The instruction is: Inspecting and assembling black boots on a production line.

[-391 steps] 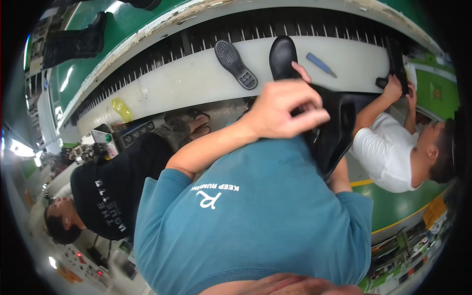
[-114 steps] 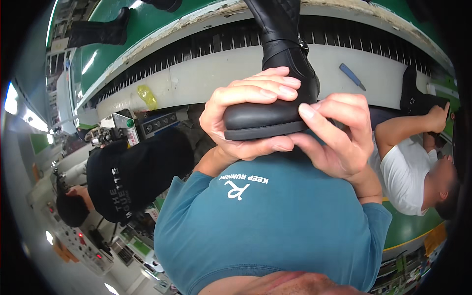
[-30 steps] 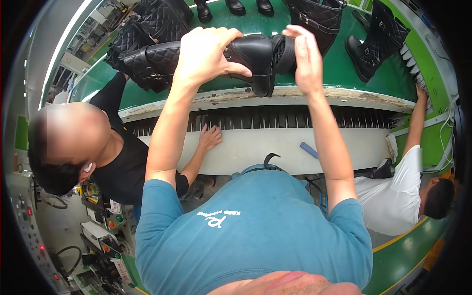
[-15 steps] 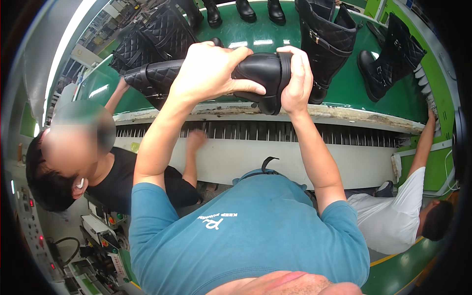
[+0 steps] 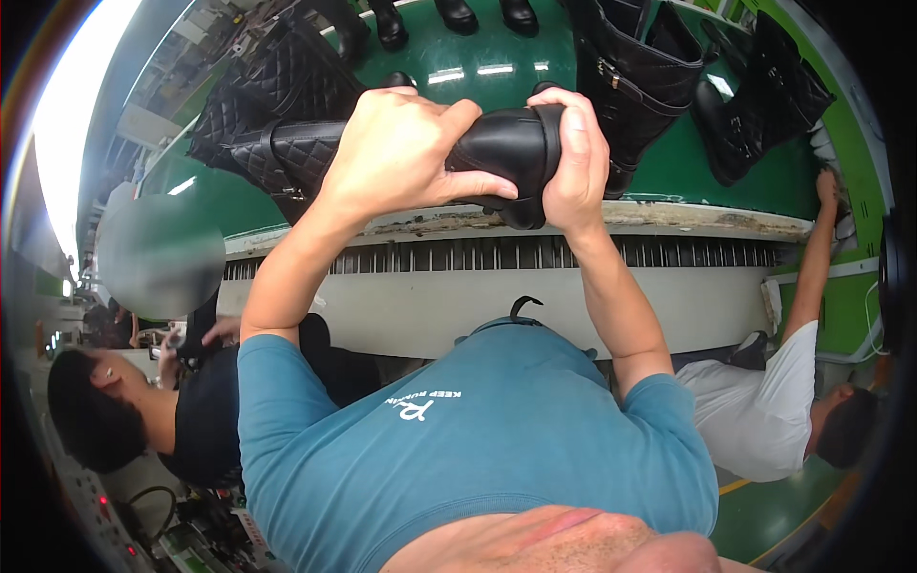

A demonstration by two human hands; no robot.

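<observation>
A black boot [image 5: 499,149] with a quilted, strapped shaft lies sideways between my hands above the near edge of the green table. My left hand [image 5: 396,153] is wrapped round it, thumb pressed along the smooth leather. At the other end, my right hand [image 5: 579,160] grips the sole and heel end, fingers over the far side. The shaft stretches out to the left past my left wrist, and my left hand hides part of it.
The green table [image 5: 458,95] carries several more black boots: quilted ones [image 5: 277,91] at left, a tall buckled boot [image 5: 635,76] and another boot [image 5: 755,105] at right. A slatted roller strip [image 5: 535,253] runs below. One co-worker [image 5: 191,420] is at left, another [image 5: 755,411] at right.
Both hands keep their hold on the boot, with only a slight shift. The left co-worker has drawn an arm back from the table and turned away. The view has shifted a little.
</observation>
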